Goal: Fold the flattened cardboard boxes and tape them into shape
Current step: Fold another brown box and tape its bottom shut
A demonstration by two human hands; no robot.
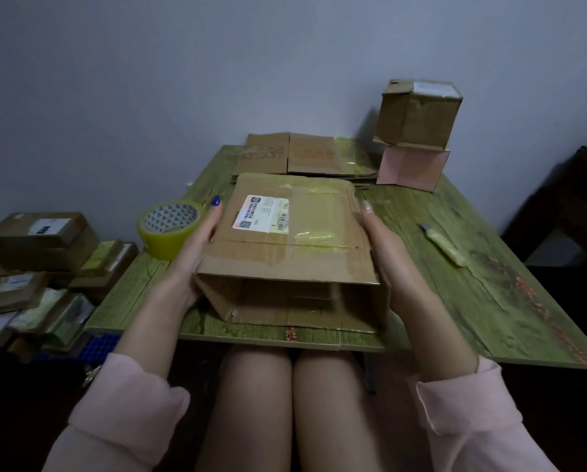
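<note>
Both hands are on the job here: left hand (196, 247) lies flat against the left side of the cardboard box (285, 240), fingers straight, and right hand (384, 247) mirrors it on the other side. So it's two open palms pressing inward, nothing curled round anything. The box sits half popped up between them, label side up, open end facing the person, and its bottom flap lies almost at the near edge of the table (489, 301).

Room-wise, the tape roll (169, 226) stands just outside the left hand, pretty much beside the fingertips, so that side's tight. Outward from the right hand there's a good stretch of bare tabletop before the cutter (445, 243). Just past the fingertips lies a stack of flattened boxes (302, 155), close to the box's far edge. Beyond the right hand, a pink box (411, 168) with a brown box (418, 114) sitting crooked on top. Off the table's left edge, lower down, is a pile of parcels (40, 260).
</note>
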